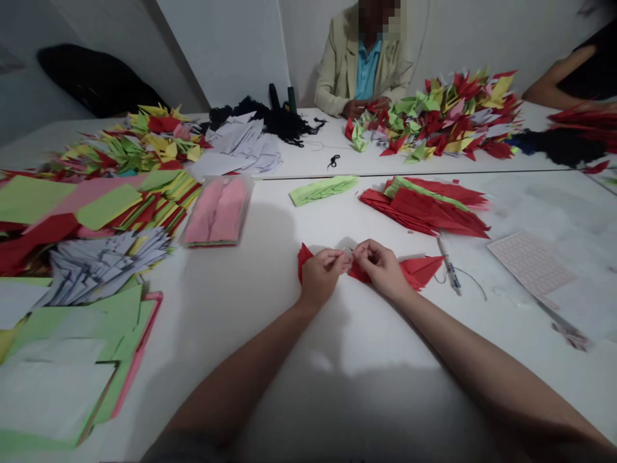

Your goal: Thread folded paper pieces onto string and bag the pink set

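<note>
The red folded paper [424, 270], matte and with sharp tips, lies on our white table [260, 302], partly covered by our left hand [319, 273], which pinches a small pale piece [348, 251], and our right hand [385, 267], whose fingertips are closed, on what we cannot tell. Across from us, one person [332, 77] sits before a pale wall [303, 32].

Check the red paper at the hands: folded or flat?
Folded: the red paper tapers to a point beside the right hand, creases showing.
</note>
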Motion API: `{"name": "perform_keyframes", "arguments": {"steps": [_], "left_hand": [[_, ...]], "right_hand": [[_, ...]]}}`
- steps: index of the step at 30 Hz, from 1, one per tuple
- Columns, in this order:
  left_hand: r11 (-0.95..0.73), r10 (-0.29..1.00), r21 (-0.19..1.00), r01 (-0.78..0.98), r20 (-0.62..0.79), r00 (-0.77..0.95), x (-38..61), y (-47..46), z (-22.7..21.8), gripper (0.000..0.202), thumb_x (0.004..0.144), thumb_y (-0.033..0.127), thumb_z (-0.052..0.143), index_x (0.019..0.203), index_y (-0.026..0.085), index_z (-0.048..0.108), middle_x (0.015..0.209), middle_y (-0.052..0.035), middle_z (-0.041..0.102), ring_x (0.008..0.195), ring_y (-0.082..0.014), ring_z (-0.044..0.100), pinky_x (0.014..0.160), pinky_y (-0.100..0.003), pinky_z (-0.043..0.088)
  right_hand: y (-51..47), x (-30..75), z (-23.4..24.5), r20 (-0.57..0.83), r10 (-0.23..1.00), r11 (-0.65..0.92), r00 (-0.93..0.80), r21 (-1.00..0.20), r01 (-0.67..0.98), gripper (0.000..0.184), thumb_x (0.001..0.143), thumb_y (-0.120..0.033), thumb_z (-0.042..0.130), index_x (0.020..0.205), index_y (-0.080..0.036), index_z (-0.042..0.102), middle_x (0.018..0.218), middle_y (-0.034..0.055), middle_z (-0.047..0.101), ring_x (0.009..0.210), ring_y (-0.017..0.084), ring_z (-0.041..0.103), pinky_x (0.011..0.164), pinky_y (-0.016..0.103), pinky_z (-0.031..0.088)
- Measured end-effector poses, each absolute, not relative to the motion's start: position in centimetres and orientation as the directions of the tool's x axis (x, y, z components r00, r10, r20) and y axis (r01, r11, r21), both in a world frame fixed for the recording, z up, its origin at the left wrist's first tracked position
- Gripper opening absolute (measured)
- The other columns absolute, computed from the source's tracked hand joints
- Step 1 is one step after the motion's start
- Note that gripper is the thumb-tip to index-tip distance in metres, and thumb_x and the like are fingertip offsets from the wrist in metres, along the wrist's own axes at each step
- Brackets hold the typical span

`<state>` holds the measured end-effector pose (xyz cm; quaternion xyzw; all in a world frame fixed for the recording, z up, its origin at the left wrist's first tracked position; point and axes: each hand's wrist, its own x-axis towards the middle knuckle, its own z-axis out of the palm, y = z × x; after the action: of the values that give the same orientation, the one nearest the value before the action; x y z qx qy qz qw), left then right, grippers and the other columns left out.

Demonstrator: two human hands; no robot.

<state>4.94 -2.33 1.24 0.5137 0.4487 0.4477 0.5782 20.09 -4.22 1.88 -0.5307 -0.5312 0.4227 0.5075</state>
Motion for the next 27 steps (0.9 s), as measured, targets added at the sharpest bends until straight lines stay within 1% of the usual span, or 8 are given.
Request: {"name": "perform_keyframes", "arguments": {"steps": [4, 8, 14, 20, 23, 27], "left_hand": [[-0.035, 0.980, 0.998, 0.046, 0.026, 0.197, 4.2, -1.4, 0.0, 0.022, 0.081, 0.036, 0.068, 0.090, 0.016, 0.069, 0.085, -0.0078, 0.076, 0.078, -0.0219, 0.075, 0.075, -0.037, 0.063], [-0.105, 0.975, 0.992, 0.076, 0.087, 0.207, 3.9, -1.3, -0.3, 0.020, 0.083, 0.036, 0.067, 0.090, 0.018, 0.070, 0.087, -0.0057, 0.076, 0.085, -0.0217, 0.074, 0.078, -0.038, 0.062], [-0.129, 0.970, 0.988, 0.089, 0.107, 0.217, 3.8, -1.3, -0.1, 0.020, 0.083, 0.037, 0.068, 0.090, 0.019, 0.070, 0.088, -0.0047, 0.076, 0.086, -0.0209, 0.074, 0.082, -0.039, 0.061], [-0.144, 0.972, 0.985, 0.095, 0.122, 0.202, 3.8, -1.6, 0.2, 0.018, 0.083, 0.035, 0.069, 0.091, 0.019, 0.072, 0.087, -0.0040, 0.077, 0.084, -0.0195, 0.074, 0.079, -0.035, 0.061], [-0.177, 0.969, 0.976, 0.128, 0.150, 0.196, 3.7, -1.6, 0.1, 0.017, 0.082, 0.034, 0.070, 0.090, 0.019, 0.073, 0.088, -0.0040, 0.077, 0.083, -0.0186, 0.074, 0.080, -0.033, 0.061], [-0.229, 0.961, 0.956, 0.185, 0.193, 0.197, 3.6, -1.6, 0.0, 0.016, 0.082, 0.033, 0.070, 0.092, 0.022, 0.076, 0.093, -0.0036, 0.077, 0.087, -0.0191, 0.074, 0.083, -0.033, 0.060]], "right_hand": [[-4.6, 19.1, 1.5, 0.095, 0.992, 0.085, 0.080, -0.988, 0.126, 0.019, 0.087, -0.039, 0.059, 0.082, -0.020, 0.057, 0.059, -0.0054, 0.047, 0.055, 0.012, 0.042, 0.056, 0.027, 0.034], [-4.5, 18.6, 1.1, 0.072, 0.992, 0.054, 0.100, -0.984, 0.172, 0.018, 0.086, -0.038, 0.059, 0.082, -0.020, 0.056, 0.054, -0.0074, 0.041, 0.050, 0.011, 0.038, 0.052, 0.026, 0.032], [-4.4, 18.6, 0.7, 0.080, 0.989, 0.046, 0.127, -0.968, 0.246, 0.016, 0.085, -0.036, 0.059, 0.083, -0.021, 0.057, 0.056, -0.0070, 0.041, 0.050, 0.011, 0.037, 0.051, 0.025, 0.032], [-4.4, 18.6, 0.4, 0.058, 0.990, 0.027, 0.125, -0.970, 0.240, 0.021, 0.086, -0.043, 0.059, 0.084, -0.022, 0.057, 0.055, -0.0061, 0.040, 0.050, 0.012, 0.039, 0.050, 0.026, 0.035], [-4.4, 18.7, 0.3, 0.051, 0.992, 0.022, 0.116, -0.971, 0.240, 0.024, 0.087, -0.046, 0.058, 0.085, -0.022, 0.057, 0.056, -0.0054, 0.042, 0.049, 0.013, 0.040, 0.049, 0.026, 0.036], [-4.4, 18.8, 0.3, 0.067, 0.992, 0.044, 0.102, -0.975, 0.217, 0.023, 0.088, -0.045, 0.057, 0.086, -0.022, 0.058, 0.057, -0.0047, 0.046, 0.051, 0.013, 0.042, 0.050, 0.026, 0.035]]}}
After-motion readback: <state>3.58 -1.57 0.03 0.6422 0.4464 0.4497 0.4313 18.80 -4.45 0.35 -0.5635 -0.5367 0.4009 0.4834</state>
